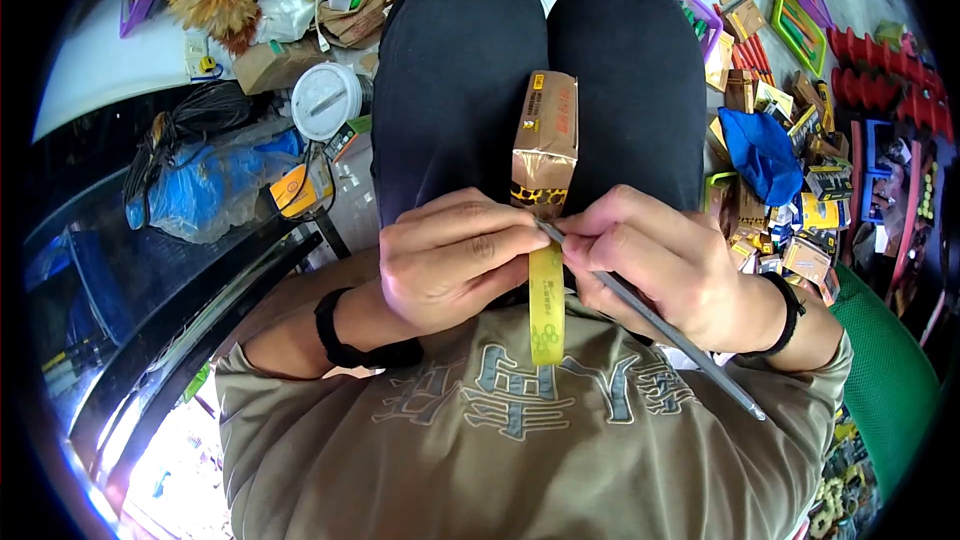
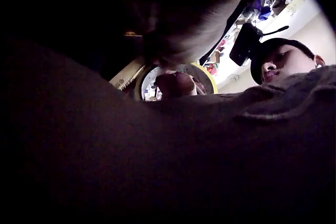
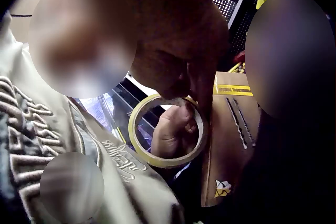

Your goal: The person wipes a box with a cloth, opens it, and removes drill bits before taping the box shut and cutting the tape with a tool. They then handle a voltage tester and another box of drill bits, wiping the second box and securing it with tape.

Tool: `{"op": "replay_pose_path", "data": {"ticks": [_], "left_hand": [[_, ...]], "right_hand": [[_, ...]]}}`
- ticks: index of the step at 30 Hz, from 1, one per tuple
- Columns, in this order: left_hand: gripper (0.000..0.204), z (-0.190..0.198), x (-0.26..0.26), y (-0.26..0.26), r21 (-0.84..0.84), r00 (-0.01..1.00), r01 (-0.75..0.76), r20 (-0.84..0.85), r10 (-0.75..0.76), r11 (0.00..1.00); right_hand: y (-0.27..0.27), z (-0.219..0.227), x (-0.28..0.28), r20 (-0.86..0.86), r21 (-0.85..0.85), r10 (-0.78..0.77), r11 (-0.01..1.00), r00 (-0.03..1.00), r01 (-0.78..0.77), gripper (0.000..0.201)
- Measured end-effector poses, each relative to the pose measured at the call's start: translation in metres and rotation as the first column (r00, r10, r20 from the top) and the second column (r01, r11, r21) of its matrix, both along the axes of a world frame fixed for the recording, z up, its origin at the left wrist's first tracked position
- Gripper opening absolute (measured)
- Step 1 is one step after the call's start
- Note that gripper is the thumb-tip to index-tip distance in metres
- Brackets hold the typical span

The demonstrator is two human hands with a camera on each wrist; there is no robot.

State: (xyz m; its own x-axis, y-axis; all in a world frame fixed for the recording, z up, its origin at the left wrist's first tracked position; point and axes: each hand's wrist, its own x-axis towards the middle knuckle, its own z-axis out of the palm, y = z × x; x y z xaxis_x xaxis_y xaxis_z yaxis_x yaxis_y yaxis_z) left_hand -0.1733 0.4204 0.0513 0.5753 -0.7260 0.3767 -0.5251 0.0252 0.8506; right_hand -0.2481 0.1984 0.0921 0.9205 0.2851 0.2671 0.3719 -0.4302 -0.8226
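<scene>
Both hands meet over the lap in the head view, fingertips close together at the top of a roll of yellow tape (image 1: 546, 310). The left hand (image 1: 450, 258) pinches at the roll's upper edge with curled fingers. In the right hand (image 1: 665, 265) is a long grey metal rod (image 1: 680, 340), running from the fingertips back past the wrist, its end over the shirt. The tape ring (image 3: 137, 142) hangs upright in the right wrist view, with part of a hand seen through it. Just beyond the fingertips, a brown cardboard box (image 1: 547, 130) lies between the thighs.
Many small boxes (image 1: 805, 180) and a blue cloth (image 1: 762, 155) crowd the right side. At left stand a white lidded bucket (image 1: 327, 100) and a blue plastic-wrapped bundle (image 1: 215, 185). A green mesh chair part (image 1: 885, 370) is near the right elbow.
</scene>
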Motion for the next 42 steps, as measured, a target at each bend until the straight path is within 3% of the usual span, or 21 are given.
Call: {"op": "replay_pose_path", "data": {"ticks": [16,19,33,39,40,42], "left_hand": [[0.028,-0.008,-0.013,-0.002,0.030,0.992,-0.083,0.094,0.080,0.996],[0.032,-0.010,-0.012,-0.003,0.011,0.990,-0.089,0.110,0.087,0.996],[0.027,-0.016,-0.014,-0.001,-0.003,0.985,-0.099,0.143,0.099,0.995],[0.024,-0.018,-0.020,-0.005,-0.076,0.987,-0.036,0.156,0.048,0.996],[0.025,-0.010,-0.017,-0.002,-0.022,0.988,-0.026,0.150,0.029,0.999],[0.026,-0.002,-0.015,0.004,-0.027,0.990,0.012,0.139,-0.008,1.000]], "right_hand": [[0.006,-0.007,-0.012,-0.116,0.002,-0.095,0.995,0.989,0.096,0.019],[0.005,-0.006,-0.009,-0.206,0.098,-0.070,0.991,0.976,0.092,0.018],[0.009,-0.014,-0.007,-0.196,0.074,-0.065,0.994,0.979,0.081,0.020],[0.011,-0.026,-0.009,-0.209,0.191,-0.056,0.977,0.976,0.097,0.017],[0.009,-0.022,-0.008,-0.217,0.155,-0.069,0.982,0.974,0.104,0.015],[0.014,-0.021,-0.014,-0.246,0.272,-0.104,0.947,0.964,0.172,0.013]]}}
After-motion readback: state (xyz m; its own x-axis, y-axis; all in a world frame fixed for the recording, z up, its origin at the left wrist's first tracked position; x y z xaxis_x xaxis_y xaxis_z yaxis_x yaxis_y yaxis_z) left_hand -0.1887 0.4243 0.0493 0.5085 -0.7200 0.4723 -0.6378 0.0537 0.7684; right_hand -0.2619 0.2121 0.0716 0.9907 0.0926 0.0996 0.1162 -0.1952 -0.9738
